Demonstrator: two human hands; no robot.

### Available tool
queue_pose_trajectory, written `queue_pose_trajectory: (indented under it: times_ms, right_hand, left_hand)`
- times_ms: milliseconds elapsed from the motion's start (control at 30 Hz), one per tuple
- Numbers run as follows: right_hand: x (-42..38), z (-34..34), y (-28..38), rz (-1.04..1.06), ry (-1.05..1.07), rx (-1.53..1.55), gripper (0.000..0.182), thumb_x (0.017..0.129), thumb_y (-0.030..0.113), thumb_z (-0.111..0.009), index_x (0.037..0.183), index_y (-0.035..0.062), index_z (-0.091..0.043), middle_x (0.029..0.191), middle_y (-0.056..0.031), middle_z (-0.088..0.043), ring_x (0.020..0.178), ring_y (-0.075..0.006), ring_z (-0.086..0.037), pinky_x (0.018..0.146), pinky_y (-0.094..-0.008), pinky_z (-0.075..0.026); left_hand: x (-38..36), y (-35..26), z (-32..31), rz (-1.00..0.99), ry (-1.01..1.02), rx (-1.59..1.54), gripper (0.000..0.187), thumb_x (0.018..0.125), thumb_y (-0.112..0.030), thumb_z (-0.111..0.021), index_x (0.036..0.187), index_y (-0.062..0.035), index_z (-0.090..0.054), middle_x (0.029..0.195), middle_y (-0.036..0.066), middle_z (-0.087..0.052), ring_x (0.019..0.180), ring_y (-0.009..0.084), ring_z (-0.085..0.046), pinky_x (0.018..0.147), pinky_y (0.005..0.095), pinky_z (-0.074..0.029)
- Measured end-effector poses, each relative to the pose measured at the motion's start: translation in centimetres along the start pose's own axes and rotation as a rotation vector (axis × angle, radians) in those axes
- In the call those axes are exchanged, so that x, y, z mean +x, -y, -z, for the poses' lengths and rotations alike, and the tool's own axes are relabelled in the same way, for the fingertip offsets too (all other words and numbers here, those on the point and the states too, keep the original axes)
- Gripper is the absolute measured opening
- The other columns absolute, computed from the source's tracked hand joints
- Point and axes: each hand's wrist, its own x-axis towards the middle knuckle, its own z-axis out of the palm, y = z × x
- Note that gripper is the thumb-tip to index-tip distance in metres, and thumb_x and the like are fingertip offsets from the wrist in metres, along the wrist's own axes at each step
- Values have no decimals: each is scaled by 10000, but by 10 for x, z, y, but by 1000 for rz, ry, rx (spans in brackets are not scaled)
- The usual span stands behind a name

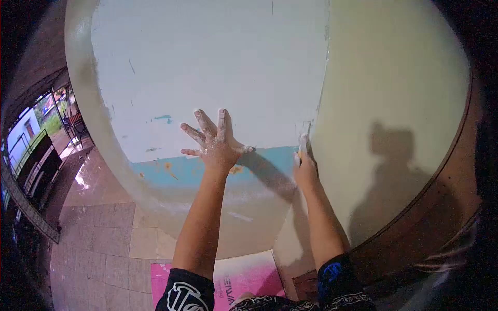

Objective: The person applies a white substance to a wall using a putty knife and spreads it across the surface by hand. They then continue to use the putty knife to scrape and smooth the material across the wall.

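My left hand [215,142] lies against the wall with its fingers spread, dusted with white, near the lower edge of the white coated area [207,62]. To the right, my right hand [306,168] is closed around the handle of a scraper [304,132]. The scraper's blade points up and is close to the wall corner, at the white area's right edge. Below the white coating runs a blue-green strip [187,168] with rusty brown spots.
A yellowish wall [394,67] on the right carries a shadow of a person. A pink and white sheet [246,277] lies on the tiled floor [98,249] below. At the far left, dark railings [39,160] stand before an outdoor area.
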Motion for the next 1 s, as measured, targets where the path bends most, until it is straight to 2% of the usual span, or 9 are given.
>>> queue_pose_trajectory:
  times_ms: [300, 333, 433, 567, 633, 700, 733, 833, 1000]
  right_hand:
    - [-34, -11, -3, -279, 262, -15, 635, 1015, 196, -496, 1591, 177, -230, 1405, -260, -539, 1287, -449, -513, 1048, -495, -433]
    - [-33, -9, -2, -88, 84, 67, 616, 1012, 217, -509, 1573, 137, -269, 1338, -271, -581, 1231, -466, -544, 1015, -490, -453]
    - [5, 7, 8, -96, 34, 86, 599, 1012, 237, -518, 1559, 128, -298, 1268, -287, -608, 1154, -486, -572, 971, -488, -469]
    - [6, 19, 21, -268, 210, 43, 532, 1017, 248, -520, 1504, 83, -385, 1246, -301, -612, 1111, -493, -587, 934, -505, -471]
    - [-28, -13, -8, -212, 110, 107, 549, 1014, 240, -531, 1521, 107, -370, 1256, -280, -621, 1134, -468, -595, 947, -505, -467]
    - [-46, -44, -46, 127, -58, -100, 609, 1020, 229, -518, 1578, 188, -276, 1273, -263, -624, 1163, -449, -593, 968, -496, -463]
    - [-41, -21, -17, -128, 157, 12, 636, 1034, 226, -489, 1601, 236, -203, 1283, -256, -622, 1180, -447, -584, 995, -485, -459]
    - [-5, 22, 38, -187, 183, -44, 616, 1043, 234, -466, 1599, 195, -204, 1277, -240, -630, 1165, -431, -596, 980, -484, -468]
    - [7, 7, 24, -167, 201, -98, 603, 1022, 221, -502, 1576, 158, -273, 1270, -235, -626, 1159, -435, -592, 971, -489, -477]
  left_hand:
    - [2, 0, 0, -7, -52, -23, 1341, 438, -667, -908, 1578, -396, -255, 1676, 193, 89, 1440, 600, 209, 893, 936, -91]
    - [1, -1, 2, 11, -34, -6, 1346, 431, -666, -910, 1577, -396, -258, 1675, 196, 86, 1440, 602, 206, 885, 938, -88]
    - [4, 7, -12, -44, -127, -12, 1347, 429, -659, -914, 1577, -391, -262, 1675, 199, 79, 1441, 604, 198, 877, 941, -85]
    - [2, -2, 2, 23, 6, 21, 1430, 421, -738, -884, 1603, -312, -201, 1652, 263, 117, 1416, 620, 240, 921, 914, -59]
    - [2, 1, 1, 5, 9, 6, 1421, 436, -738, -881, 1604, -312, -192, 1653, 259, 121, 1416, 618, 242, 947, 901, -52]
    - [4, -1, 3, 11, 25, 32, 1422, 444, -735, -880, 1606, -314, -178, 1653, 255, 132, 1418, 617, 242, 943, 902, -49]
    - [6, 2, -4, -5, -7, 34, 1424, 442, -735, -881, 1607, -312, -179, 1653, 255, 132, 1417, 616, 245, 939, 904, -51]
    - [6, 6, -12, -53, -96, 32, 1429, 423, -740, -881, 1604, -301, -206, 1654, 264, 110, 1414, 616, 253, 955, 895, -55]
    - [0, -3, 5, 26, -14, 4, 1312, 466, -651, -907, 1573, -407, -247, 1677, 198, 40, 1449, 588, 200, 888, 939, -95]
